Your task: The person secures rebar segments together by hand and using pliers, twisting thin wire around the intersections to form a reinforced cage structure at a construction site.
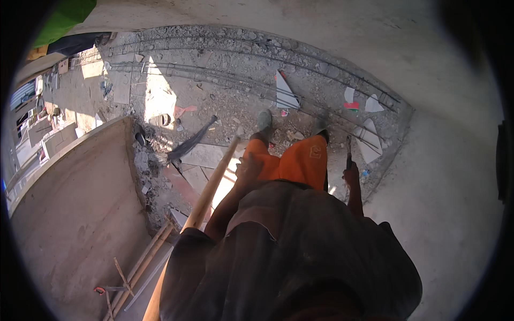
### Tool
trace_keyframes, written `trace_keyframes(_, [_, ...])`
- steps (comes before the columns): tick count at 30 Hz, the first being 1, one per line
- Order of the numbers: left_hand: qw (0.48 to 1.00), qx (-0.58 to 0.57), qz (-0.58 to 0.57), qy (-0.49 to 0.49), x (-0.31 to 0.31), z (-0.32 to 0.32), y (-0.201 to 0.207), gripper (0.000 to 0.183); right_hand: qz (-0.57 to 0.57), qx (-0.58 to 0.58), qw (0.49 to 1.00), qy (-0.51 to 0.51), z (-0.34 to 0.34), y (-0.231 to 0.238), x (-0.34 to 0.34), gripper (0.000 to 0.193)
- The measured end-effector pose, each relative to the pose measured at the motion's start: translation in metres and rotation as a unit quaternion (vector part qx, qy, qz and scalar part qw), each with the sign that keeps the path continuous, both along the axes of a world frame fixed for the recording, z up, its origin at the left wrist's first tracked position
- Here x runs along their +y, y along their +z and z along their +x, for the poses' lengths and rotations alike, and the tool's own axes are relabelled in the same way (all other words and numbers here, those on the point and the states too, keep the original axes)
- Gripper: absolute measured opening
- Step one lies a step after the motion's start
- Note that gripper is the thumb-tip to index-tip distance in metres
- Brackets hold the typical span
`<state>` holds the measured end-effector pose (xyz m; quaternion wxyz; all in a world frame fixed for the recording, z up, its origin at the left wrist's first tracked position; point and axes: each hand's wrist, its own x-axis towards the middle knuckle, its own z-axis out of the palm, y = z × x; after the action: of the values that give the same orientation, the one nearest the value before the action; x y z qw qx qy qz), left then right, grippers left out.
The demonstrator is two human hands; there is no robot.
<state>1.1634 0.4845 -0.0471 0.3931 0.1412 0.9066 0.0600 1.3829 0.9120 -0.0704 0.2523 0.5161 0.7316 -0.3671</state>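
My left hand (248, 168) is in front of my orange trousers (302, 160), its fingers loosely apart, with nothing visible in it. Just left of it a long wooden pole (210, 193) slants past my left arm, apparently apart from the hand. Lower on my right side, my right hand (351, 175) is closed around a slim hand tool (349, 154) with a dark handle. Its narrow far end points away from me; the exact kind is too small to make out.
Long steel reinforcing bars (225, 76) run across the rubble-strewn floor. Broken white tile pieces (287, 92) lie ahead and to the right. A low plastered wall (80, 214) stands left, with wooden poles (147, 251) against it. Another plastered wall (444, 203) rises on the right.
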Motion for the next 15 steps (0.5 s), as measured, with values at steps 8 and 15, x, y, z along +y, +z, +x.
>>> trace_keyframes(8, [0.983, -0.042, -0.09, -0.155, -0.028, -0.036, -0.007, 0.064, 0.027, 0.008, 0.998, -0.058, -0.055, 0.058, -0.122, 0.044])
trace_keyframes(15, [0.989, -0.077, -0.122, -0.04, -0.047, -0.023, -0.048, 0.062, -0.056, 0.021, 0.996, -0.066, -0.053, -0.032, -0.15, 0.039])
